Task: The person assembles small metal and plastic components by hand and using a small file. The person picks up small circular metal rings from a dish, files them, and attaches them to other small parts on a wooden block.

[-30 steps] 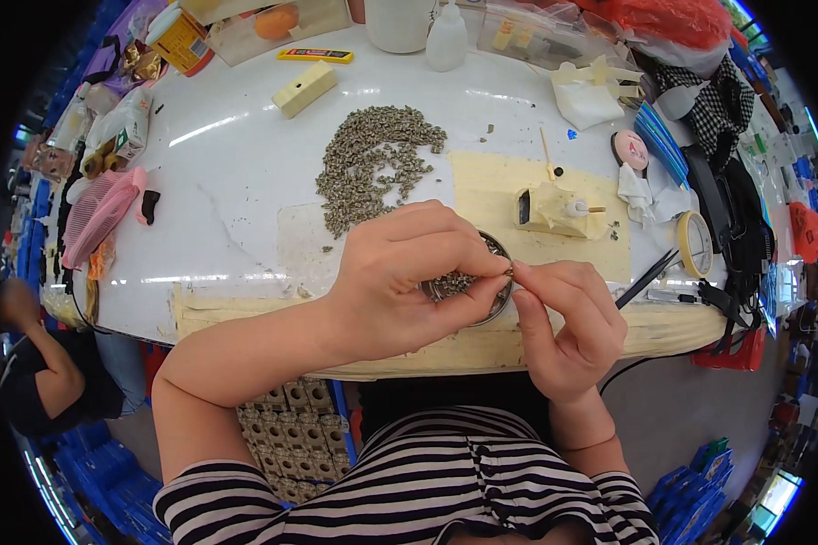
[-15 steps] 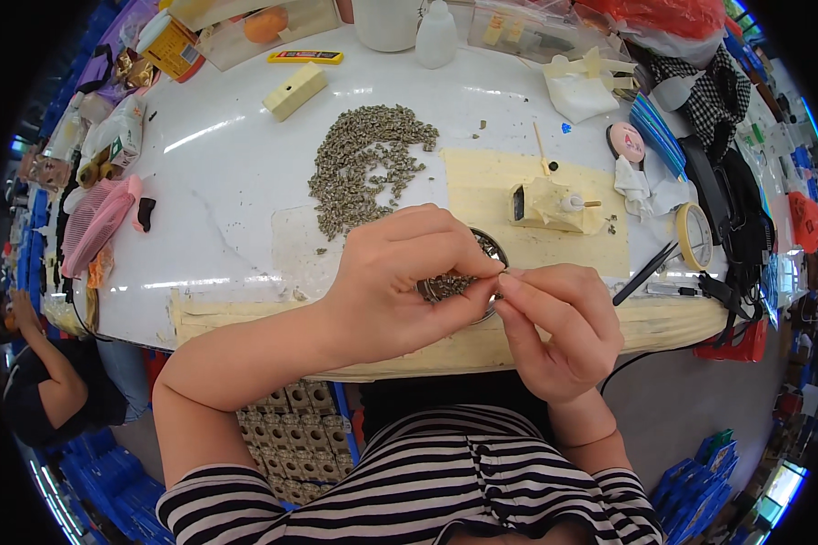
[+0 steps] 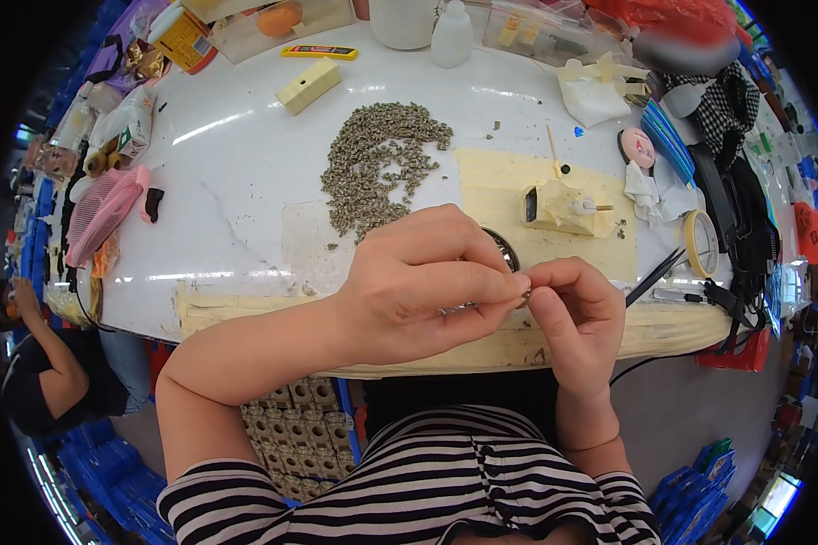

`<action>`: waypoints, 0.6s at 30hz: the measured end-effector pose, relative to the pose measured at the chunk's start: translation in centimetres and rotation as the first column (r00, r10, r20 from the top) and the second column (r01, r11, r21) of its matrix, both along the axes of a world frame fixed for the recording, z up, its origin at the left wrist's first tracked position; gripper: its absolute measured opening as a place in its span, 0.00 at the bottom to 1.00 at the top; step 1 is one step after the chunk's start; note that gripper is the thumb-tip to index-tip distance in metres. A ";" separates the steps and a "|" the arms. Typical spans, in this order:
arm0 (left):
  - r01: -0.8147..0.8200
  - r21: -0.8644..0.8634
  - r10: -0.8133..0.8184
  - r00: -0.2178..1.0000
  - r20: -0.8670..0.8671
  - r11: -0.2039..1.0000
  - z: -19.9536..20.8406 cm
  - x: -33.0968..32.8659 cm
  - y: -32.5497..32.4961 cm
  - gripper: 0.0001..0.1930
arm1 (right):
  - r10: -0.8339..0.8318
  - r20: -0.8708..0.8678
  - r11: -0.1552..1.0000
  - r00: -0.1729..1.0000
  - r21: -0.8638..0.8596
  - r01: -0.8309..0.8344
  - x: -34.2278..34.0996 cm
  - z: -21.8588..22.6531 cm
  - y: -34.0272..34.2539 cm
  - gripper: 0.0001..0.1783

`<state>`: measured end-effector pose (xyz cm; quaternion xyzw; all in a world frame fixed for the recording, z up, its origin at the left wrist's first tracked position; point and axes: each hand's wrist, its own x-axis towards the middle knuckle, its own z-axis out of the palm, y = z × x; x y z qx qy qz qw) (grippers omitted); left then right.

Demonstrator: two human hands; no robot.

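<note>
My left hand [image 3: 427, 286] and my right hand [image 3: 577, 318] meet fingertip to fingertip above the near edge of the table. Both are closed in a pinch around a tiny metal part [image 3: 525, 295], mostly covered by the fingers. The left hand's lower fingers are curled, and its palm is largely hidden. Behind the fingertips shows the rim of a round dark dish [image 3: 511, 247], its contents mostly covered. Beyond the left hand lies a loose pile of small grey-brown metal parts [image 3: 359, 195] on the white table [image 3: 227, 182].
A tape-wrapped block with a peg [image 3: 568, 209] stands on a taped yellow sheet [image 3: 491, 177]. At the right are black tweezers [image 3: 654, 277] and a tape roll [image 3: 700, 238]. A cream block [image 3: 309, 86] and a yellow cutter [image 3: 320, 52] lie far left. Another person [image 3: 59, 372] sits at the left.
The left fingers have closed further, hiding the metal parts seen in that palm before. The right hand has turned more upright, its fingertips still against the left's. The view has shifted slightly.
</note>
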<state>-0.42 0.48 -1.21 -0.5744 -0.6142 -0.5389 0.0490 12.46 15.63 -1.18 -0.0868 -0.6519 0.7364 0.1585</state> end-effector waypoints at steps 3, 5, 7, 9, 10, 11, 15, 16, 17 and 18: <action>-0.008 0.001 0.008 1.000 -0.018 1.000 0.1 0.1 0.1 0.13 | 0.007 -0.008 1.000 1.000 0.005 -0.007 0.1 -0.4 0.2 0.05; -0.029 -0.004 0.029 1.000 -0.007 1.000 0.1 0.3 0.2 0.13 | -0.031 -0.074 0.982 0.997 0.185 0.045 0.1 -0.6 0.3 0.06; -0.057 -0.021 0.057 0.998 0.019 0.998 0.0 0.5 0.1 0.12 | -0.061 -0.184 0.876 0.981 0.462 0.141 0.1 -0.6 0.3 0.08; -0.052 -0.044 0.055 0.997 0.049 0.998 0.0 0.4 0.1 0.11 | -0.031 -0.360 0.699 0.933 0.659 0.278 -0.4 -0.4 0.0 0.11; -0.051 -0.055 0.055 0.997 0.063 0.997 0.0 0.3 0.1 0.11 | 0.005 -0.439 0.590 0.898 0.727 0.352 -0.7 -0.3 -0.2 0.12; -0.049 -0.062 0.055 0.994 0.096 0.997 0.0 0.3 0.1 0.11 | 0.011 -0.431 0.582 0.902 0.737 0.345 -0.7 -0.2 -0.2 0.12; -0.044 -0.053 0.052 0.983 0.175 0.998 -0.1 0.2 0.1 0.10 | -0.006 -0.357 0.693 0.934 0.672 0.261 -0.5 -0.3 -0.1 0.14; -0.046 -0.044 0.053 0.983 0.178 0.998 -0.1 0.2 0.1 0.10 | -0.015 -0.329 0.753 0.944 0.618 0.227 -0.4 -0.5 0.0 0.14; -0.048 -0.031 0.052 0.985 0.162 0.998 -0.1 0.2 0.0 0.10 | -0.028 -0.295 0.817 0.955 0.543 0.192 -0.2 -0.7 0.0 0.13; -0.049 -0.018 0.051 0.988 0.146 0.999 0.0 0.3 0.0 0.10 | -0.038 -0.260 0.873 0.965 0.461 0.158 -0.1 -0.9 0.0 0.13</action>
